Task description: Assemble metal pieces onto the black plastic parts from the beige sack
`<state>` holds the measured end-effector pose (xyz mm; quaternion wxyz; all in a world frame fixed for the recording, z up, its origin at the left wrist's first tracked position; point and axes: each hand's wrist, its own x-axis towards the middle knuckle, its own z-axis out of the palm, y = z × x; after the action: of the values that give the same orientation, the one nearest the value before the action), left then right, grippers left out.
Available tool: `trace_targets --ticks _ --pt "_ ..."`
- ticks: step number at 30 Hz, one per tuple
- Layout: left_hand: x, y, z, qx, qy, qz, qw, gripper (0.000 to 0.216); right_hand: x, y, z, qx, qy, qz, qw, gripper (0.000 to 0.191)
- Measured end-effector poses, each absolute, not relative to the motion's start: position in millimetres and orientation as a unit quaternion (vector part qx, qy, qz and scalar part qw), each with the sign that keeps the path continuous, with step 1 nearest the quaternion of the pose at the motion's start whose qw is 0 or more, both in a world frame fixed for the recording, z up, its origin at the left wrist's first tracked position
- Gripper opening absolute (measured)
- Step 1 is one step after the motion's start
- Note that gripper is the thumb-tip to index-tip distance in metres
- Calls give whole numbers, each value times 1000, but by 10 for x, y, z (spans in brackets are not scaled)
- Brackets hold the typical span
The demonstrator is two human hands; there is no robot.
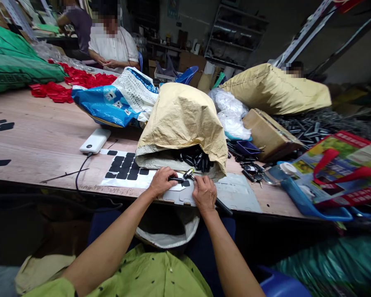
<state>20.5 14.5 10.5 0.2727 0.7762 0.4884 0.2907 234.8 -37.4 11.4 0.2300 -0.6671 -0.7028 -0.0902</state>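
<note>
My left hand (163, 180) is closed around a small black part (175, 179) at the table's front edge. In my right hand (204, 192) is a small hammer; its shiny metal head (189, 173) lies close to the black part, and its dark handle (224, 207) sticks out below the hand. A black rounded pad (185, 183) lies on the grey board (239, 192) between my hands. Just beyond them a tan woven sack (182, 115) lies with its mouth toward me, showing many black parts (197, 160). Left of my hand, a white sheet (111, 181) bears several black pads (122, 168).
A white power bank (95, 140) with a cable stands at left. At right are a cardboard box (265, 132), a clear bottle (278, 172) and a colourful bag (346, 165) in a blue tray (312, 204). An open sack (168, 239) hangs below the edge. People sit across the table.
</note>
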Motion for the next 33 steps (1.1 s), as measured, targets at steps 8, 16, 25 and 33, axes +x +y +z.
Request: trace_targets --ticks 8,16,25,33 --pt "199 140 109 782 488 280 269 15 2350 -386 105 -668 -705 -93 219 23" --pt "201 148 63 789 483 273 263 17 2349 -392 89 -667 -706 -99 217 23" --pt "198 167 47 805 477 252 247 40 2350 -395 85 -669 -705 -91 216 23" --pt "247 -139 223 798 448 296 274 39 2354 -390 108 -665 -707 -86 224 23"
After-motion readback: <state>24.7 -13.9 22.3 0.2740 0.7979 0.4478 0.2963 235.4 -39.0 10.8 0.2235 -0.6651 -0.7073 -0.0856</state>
